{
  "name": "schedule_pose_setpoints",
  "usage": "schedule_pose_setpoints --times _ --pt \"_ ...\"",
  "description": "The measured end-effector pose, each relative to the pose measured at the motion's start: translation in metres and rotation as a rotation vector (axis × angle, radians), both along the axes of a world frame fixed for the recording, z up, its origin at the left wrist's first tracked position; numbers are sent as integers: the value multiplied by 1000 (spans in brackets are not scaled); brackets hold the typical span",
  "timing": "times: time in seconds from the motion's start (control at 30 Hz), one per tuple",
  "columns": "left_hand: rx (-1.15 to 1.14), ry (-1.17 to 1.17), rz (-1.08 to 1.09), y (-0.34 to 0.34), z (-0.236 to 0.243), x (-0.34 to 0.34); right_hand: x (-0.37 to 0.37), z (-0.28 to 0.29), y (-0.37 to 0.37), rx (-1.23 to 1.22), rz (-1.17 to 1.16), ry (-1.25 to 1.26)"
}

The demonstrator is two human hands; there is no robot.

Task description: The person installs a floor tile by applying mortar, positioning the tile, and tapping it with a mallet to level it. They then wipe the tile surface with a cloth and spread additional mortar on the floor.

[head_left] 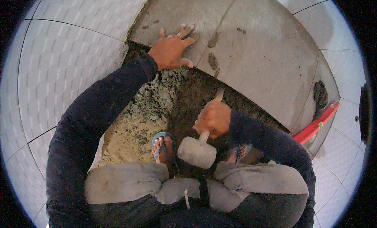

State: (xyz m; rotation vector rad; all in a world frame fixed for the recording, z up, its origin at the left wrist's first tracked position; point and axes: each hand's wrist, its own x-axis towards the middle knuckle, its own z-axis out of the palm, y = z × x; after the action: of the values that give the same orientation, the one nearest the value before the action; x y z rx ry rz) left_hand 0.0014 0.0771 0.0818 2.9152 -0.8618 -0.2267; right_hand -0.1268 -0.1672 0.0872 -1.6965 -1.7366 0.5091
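My left hand [172,51] rests with spread fingers on a large grey floor tile [255,59], at its edge beside exposed mortar. My right hand [212,118] is closed round the handle of a rubber mallet [196,153], whose pale head hangs down toward me, between my sandalled feet. Below the tile's near edge lies a bed of dark, damp mortar [192,94], with lighter sandy material [121,141] to the left.
White textured wall tiles [63,63] surround the corner on left and right. A red spirit level [316,124] lies along the right edge, near a dark lump [319,93] on the grey tiles. My crouched knees fill the lower middle.
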Motion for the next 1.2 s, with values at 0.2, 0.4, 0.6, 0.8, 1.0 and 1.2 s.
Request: schedule_pose_setpoints --times 0.2,0.4,0.6,0.8,1.0,1.2 --pt "-10 35 -3 -5 0 5 -18 41 20 100 34 59" --pt "-25 33 9 -5 4 4 11 -25 5 -1 -110 -100" --pt "-18 32 12 -1 4 3 31 -22 -1 -17 -68 -68" --pt "-26 33 22 -8 4 3 30 -17 -1 11 -158 -63" --pt "-25 22 19 -8 8 -1 -24 24 4 110 -67 193" --pt "-42 -46 -49 -13 0 -6 -61 50 11 -214 -25 244"
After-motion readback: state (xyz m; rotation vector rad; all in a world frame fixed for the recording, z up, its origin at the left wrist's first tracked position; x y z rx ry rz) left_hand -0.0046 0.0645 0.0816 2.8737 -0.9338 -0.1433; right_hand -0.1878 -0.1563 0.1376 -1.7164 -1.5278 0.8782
